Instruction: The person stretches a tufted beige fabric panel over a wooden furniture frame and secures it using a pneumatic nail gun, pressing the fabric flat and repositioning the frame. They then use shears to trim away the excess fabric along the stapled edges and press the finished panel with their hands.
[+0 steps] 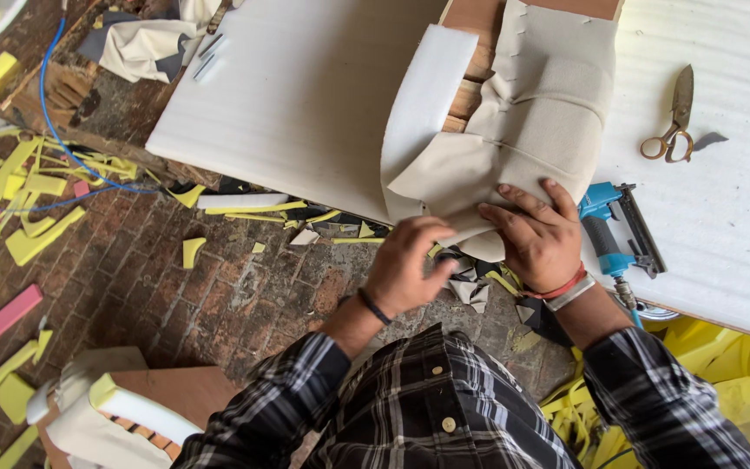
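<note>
— What are the hands doing?
— Both are gripping the cloth (531, 113) at the bench (305, 95) edge — left hand (410, 265) pinching underneath, right hand (538, 234) pressing flat, fingers spread, probably keeping it taut. Stapler (611, 230) lying beside.

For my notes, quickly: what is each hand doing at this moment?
Left hand: closed, pinching the beige fabric edge.
Right hand: open, pressing flat on the fabric.

We see a fabric-covered panel (542, 113) on the worktable (305, 95), and we place all else from it. Right of it lie scissors (675, 117); a staple gun (618, 234) sits at its near right corner. Both hands (405, 265) (538, 234) rest on its near edge; foam scraps (10, 200) lie on the floor far left.
</note>
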`<state>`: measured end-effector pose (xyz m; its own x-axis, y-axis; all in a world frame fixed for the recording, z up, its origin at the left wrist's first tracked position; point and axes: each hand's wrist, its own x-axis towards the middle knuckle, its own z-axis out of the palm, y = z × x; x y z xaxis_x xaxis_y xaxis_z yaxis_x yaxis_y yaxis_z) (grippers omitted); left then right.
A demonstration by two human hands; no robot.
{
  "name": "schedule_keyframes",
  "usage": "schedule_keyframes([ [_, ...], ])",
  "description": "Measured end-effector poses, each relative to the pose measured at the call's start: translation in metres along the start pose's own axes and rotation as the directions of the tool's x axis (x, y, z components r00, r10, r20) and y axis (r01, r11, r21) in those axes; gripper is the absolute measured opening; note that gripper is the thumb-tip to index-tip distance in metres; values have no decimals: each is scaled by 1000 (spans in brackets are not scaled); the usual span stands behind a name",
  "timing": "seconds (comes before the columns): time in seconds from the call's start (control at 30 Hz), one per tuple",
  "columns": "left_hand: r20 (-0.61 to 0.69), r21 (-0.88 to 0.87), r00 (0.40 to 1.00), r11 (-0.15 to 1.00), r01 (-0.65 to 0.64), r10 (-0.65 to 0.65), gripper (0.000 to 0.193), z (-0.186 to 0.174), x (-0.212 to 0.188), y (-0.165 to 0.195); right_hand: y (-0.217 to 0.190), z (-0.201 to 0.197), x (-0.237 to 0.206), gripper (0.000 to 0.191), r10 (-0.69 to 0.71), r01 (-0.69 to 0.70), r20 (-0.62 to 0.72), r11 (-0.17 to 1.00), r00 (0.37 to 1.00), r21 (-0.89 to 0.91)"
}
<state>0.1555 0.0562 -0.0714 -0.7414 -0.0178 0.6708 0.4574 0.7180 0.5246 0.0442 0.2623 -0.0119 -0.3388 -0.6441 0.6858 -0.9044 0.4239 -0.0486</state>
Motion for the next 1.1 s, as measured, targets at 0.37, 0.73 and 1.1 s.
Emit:
schedule_keyframes([
  [0.37, 192, 152, 937, 934, -323, 292, 5, 25, 45, -40, -25, -16, 2, 40, 116, -110, 76, 990, 990, -85],
  [0.73, 209, 229, 852, 823, -519, 479, 5, -5, 85, -23, -48, -8, 8, 48, 273, -228, 130, 932, 953, -281],
  [1.1, 212, 124, 903, 906, -404, 374, 21, -16, 113, -17, -51, -14, -14, 62, 386, -392, -160, 920, 908, -2],
])
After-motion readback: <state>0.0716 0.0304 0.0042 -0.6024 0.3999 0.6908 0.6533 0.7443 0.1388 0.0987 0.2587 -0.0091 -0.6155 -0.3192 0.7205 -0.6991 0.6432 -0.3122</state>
